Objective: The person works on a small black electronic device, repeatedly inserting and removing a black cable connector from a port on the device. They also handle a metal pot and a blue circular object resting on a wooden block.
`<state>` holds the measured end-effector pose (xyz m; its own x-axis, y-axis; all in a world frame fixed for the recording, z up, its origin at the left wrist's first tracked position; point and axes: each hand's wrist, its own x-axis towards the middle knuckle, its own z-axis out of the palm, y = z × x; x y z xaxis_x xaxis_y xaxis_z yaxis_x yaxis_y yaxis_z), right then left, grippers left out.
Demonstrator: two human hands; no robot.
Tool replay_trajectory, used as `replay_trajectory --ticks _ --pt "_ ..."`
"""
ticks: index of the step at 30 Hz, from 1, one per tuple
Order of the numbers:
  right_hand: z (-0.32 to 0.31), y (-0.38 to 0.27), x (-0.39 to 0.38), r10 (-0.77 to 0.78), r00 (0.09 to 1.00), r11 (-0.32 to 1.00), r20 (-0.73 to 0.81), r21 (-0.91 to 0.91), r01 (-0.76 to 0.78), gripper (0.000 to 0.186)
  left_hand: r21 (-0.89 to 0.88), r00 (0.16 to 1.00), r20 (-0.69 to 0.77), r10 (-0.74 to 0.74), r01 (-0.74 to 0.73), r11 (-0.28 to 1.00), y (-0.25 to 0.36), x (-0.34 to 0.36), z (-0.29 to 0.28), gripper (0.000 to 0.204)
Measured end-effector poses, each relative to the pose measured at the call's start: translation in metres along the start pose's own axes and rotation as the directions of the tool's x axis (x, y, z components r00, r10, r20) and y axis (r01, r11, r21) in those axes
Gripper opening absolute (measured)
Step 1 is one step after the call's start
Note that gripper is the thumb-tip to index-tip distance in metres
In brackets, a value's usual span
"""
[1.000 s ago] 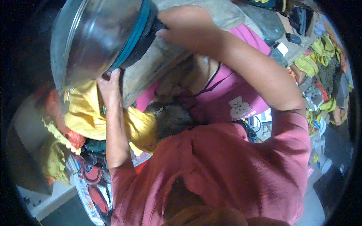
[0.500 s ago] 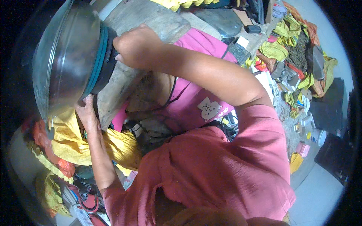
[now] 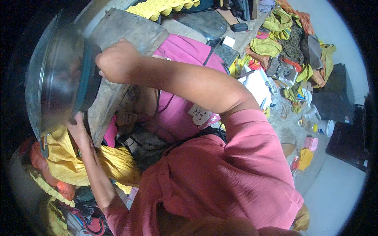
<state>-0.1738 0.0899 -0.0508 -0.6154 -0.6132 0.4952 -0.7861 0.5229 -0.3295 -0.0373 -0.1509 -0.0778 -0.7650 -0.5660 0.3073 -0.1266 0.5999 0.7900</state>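
Observation:
A large round shiny bowl-like appliance or pot (image 3: 55,78) with a teal band and dark end lies tilted on its side at the upper left. My left hand (image 3: 78,128) grips its lower edge, fingers partly hidden behind it. My right hand (image 3: 120,61) is closed at its dark end, with the fingertips mostly out of sight. Under them is a worn grey wooden board (image 3: 126,27). Below my left hand lies yellow cloth (image 3: 69,161); beside the board is a pink apron-like cloth (image 3: 177,126) with a white cartoon print.
A yellow bumpy tray (image 3: 161,8) is at the top. Piled rags and plastic bags (image 3: 265,47) cover the right side, with white papers (image 3: 254,84), tubs (image 3: 328,128) and dark boxes (image 3: 334,106). Red-trimmed items (image 3: 94,224) lie at lower left.
The round vessel and both my hands have shifted leftward and down in the view, as have the surroundings. The grip looks the same; more of the right-hand floor shows.

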Motion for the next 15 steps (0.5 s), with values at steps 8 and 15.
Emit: replay_trajectory --ticks 8,15 --pt "-0.002 -0.003 0.002 0.028 0.999 1.0 0.026 -0.002 -0.028 0.025 -0.063 0.999 -0.015 0.051 -0.052 0.997 -0.012 0.001 0.0 0.059" --pt "0.004 -0.004 -0.001 0.052 0.999 0.999 -0.001 0.002 -0.052 0.028 -0.044 0.999 0.013 0.052 -0.052 0.998 -0.003 0.0 0.0 0.065"
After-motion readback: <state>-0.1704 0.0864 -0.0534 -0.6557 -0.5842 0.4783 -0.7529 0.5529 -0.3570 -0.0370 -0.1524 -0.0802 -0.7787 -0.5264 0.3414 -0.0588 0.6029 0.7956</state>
